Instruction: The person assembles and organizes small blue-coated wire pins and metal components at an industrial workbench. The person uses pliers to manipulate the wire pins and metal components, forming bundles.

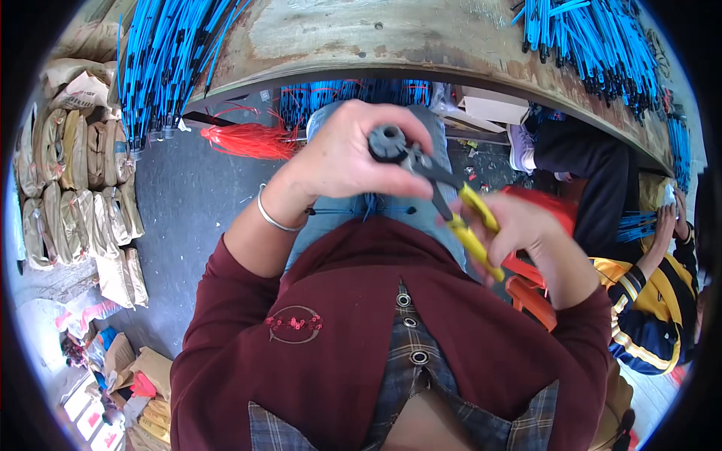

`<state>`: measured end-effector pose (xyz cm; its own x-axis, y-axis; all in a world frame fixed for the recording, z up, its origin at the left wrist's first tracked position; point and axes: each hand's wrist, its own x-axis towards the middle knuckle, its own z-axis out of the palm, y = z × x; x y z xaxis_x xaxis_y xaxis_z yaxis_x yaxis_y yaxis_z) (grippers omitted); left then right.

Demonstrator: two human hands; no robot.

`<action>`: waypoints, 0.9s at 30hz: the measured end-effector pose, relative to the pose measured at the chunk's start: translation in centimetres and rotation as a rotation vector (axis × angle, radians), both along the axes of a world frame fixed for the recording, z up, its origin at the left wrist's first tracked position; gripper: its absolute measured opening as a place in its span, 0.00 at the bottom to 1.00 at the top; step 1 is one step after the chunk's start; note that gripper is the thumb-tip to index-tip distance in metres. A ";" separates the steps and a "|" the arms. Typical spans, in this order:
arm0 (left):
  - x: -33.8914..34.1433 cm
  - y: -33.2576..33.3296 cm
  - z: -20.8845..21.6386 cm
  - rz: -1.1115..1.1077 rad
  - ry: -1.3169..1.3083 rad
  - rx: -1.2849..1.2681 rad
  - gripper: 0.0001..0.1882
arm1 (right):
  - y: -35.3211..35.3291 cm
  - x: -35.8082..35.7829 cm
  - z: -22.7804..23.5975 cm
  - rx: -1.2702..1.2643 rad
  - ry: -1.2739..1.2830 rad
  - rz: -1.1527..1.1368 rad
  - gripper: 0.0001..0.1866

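Note:
My left hand [340, 154] is closed around a round black ribbed plastic piece [388, 143] with a hole in its end, held above my lap. In my right hand [523, 227] is a pair of pliers [472, 242] with yellow handles and dark jaws. The jaws reach up to the metal-looking part beside the black piece, between my left thumb and fingers. Blur hides whether they grip it. Thin blue strands [368, 204] with black ends lie across my lap beneath my hands.
A wooden table [323, 37] spans the far side, with blue strand bundles [169, 60] hanging at left and more blue strands [594, 56] at right. A red strand bundle [248, 141] hangs below. Brown paper packages [71, 173] are stacked left. At right sits another person [650, 301].

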<state>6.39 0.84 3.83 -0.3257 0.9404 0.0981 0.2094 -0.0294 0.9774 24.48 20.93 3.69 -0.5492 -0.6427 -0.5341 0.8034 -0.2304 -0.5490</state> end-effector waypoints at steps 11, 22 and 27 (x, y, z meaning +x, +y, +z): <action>0.4 0.0 -0.3 0.043 0.050 0.121 0.19 | 0.8 0.3 -2.5 0.124 0.190 0.154 0.38; 1.9 0.0 -0.7 0.281 0.038 0.013 0.18 | 0.0 -0.9 2.6 1.070 0.922 0.099 0.36; 1.5 -0.1 -0.8 0.284 0.055 0.014 0.18 | -1.1 -0.7 0.9 1.165 1.059 -0.032 0.26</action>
